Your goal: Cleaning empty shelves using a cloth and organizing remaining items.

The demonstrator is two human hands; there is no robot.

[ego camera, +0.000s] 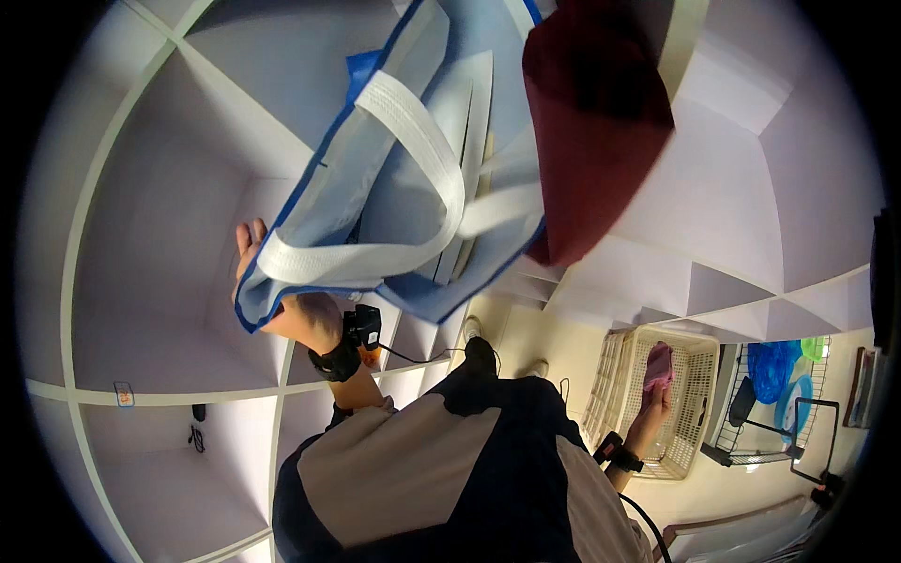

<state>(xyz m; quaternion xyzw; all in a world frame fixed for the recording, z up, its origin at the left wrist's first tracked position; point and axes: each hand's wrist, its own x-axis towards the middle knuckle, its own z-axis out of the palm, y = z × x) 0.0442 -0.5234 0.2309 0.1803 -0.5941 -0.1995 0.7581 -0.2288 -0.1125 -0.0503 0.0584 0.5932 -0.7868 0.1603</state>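
A bag [422,232] with blue edging, a pale inside and white strap handles [422,141] fills the upper middle, mouth facing me. At its lower left corner is my left hand [303,320]. Its fingers stretch up past the bag's edge; the corner covers part of the palm, so a grip cannot be made out. A dark red fabric item [598,155] hangs against the bag's right side. Lower right, my right hand [653,408] pinches a pink cloth [659,362] above a cream plastic basket [709,394]. Both wrists wear black bands with small devices.
White cubby shelves [176,390] surround me left and right. Dark glasses [197,438] lie in a lower left compartment. Beyond the basket, a black wire rack [764,457] holds blue and green items. Framed panels [739,528] lean at the lower right. Pale floor [517,338] shows by my feet.
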